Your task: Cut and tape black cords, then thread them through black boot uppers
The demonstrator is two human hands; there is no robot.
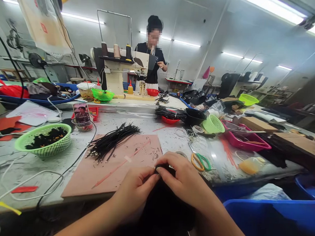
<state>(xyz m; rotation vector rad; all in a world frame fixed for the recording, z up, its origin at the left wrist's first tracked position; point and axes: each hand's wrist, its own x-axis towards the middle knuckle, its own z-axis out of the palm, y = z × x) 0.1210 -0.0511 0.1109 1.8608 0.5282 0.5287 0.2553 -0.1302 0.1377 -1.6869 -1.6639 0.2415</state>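
Observation:
My left hand (138,186) and my right hand (180,175) meet at the front edge of the table, thumbs and fingers pinched together. Between them is a piece of black material (167,208), hanging down below the hands; its exact kind does not show against the dark lap. Just beyond lies a pinkish board (135,165) with black scraps and a thin red strip across it. On the board's far left part rests a bundle of black cords (112,140) with pale tips. Scissors (199,161) with orange and green handles lie right of my right hand.
A green basket (66,139) of black pieces stands left, near a propped phone (81,113). A sewing machine (117,75) stands at the back, with a person (151,59) behind it. Right are a magenta basket (249,143) and a blue bin (273,204). White cables (31,175) cross the left.

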